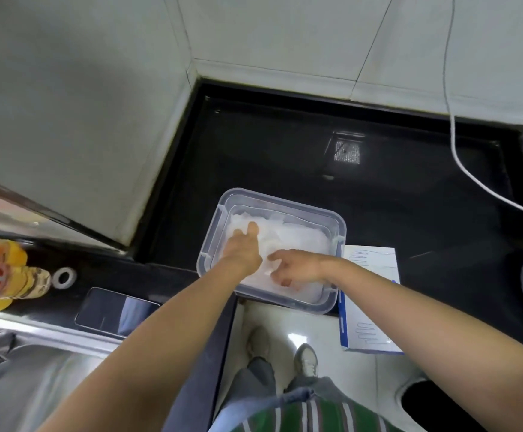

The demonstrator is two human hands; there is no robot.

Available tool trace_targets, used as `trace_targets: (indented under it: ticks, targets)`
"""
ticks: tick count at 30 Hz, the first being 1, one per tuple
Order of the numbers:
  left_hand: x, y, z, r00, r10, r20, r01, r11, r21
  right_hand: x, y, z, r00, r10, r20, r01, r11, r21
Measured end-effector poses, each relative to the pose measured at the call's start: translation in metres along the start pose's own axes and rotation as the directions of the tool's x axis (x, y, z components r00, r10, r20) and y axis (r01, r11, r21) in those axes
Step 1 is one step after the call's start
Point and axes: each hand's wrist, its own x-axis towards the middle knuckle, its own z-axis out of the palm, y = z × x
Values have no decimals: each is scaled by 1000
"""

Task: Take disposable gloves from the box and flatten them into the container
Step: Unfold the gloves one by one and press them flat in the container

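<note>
1. The clear container (288, 201) is seen at the front edge of the black countertop (285, 145).
2. A heap of translucent white gloves (300, 238) is spread inside it, filling the bottom.
3. The left hand (243, 247) is pressed down on the heap's left side, fingers straight, nothing grasped.
4. The right hand (294, 268) is laid on the near part of the heap, fingers spread and loose, nothing clasped.
5. The glove box (369, 300) is found lying just beside the container on the right, jutting past the counter edge.
6. A dark phone (117, 311) is spotted left, beside the steel sink (51, 375); a white cable (472, 179) is trailed across the right.
</note>
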Motion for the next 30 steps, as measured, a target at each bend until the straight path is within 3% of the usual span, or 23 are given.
trace_targets:
  ticks: [5,10,13,17,20,23,26,30]
  targets:
    - [9,-10,9,995,36,92,-47,991,126,9,-5,0,990,-18,-140,43,983,176]
    - [12,-15,21,979,41,201,-83,975,208,12,4,0,974,88,-211,-77,995,60]
    - [16,-15,23,977,35,211,-79,976,203,12,5,2,947,111,-302,-88,992,87]
    - [21,-15,26,970,1,241,-45,983,179,8,3,3,954,177,-243,-179,984,13]
    - [19,-15,24,969,25,247,-76,976,202,-5,-4,-2,969,83,-231,-91,996,-24]
    - [8,-5,12,991,64,121,-91,969,231,-24,-9,-15,902,-129,-412,131,991,-23]
    - [-7,18,-4,983,95,-158,-60,976,208,-52,-4,-33,791,-216,-572,326,941,95]
    - [-28,57,-16,916,164,-365,-150,986,67,-80,25,-52,662,-160,-732,290,955,53]
